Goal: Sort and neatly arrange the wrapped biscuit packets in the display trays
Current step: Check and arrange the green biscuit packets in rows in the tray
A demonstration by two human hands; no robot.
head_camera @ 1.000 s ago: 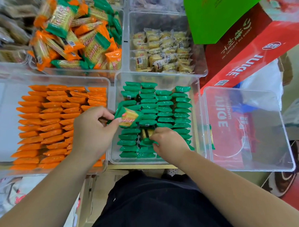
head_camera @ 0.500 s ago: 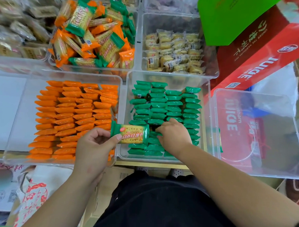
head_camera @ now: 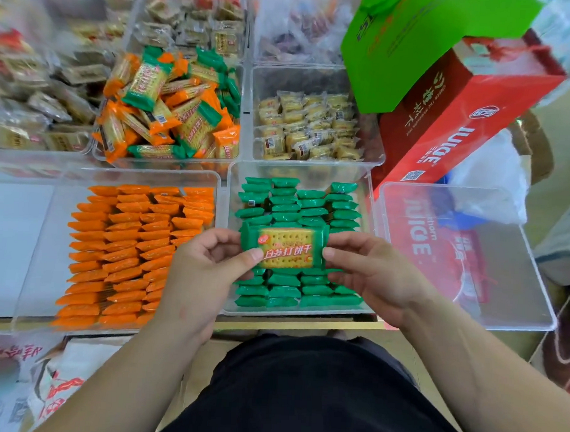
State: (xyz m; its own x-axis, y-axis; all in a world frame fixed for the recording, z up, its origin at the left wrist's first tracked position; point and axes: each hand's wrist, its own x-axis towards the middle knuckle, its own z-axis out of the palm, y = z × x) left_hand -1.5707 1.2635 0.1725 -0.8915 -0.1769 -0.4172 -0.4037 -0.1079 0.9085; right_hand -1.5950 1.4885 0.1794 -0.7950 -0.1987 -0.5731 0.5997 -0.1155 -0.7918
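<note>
Two hands (head_camera: pixel 206 271) (head_camera: pixel 369 275) pinch one green packet (head_camera: pixel 284 247) over green rows (head_camera: pixel 293 291).

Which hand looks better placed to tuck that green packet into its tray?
Probably the right hand. Both hands pinch the green packet, but the right hangs over the green tray, while the left hand straddles the orange tray edge.

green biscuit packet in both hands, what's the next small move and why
Probably tip the green-wrapped biscuit packet onto its long edge and lower it into the clear plastic tray below. The left hand and right hand pinch its ends, holding it flat and face up, while the green packets in it all stand on edge in rows.
</note>
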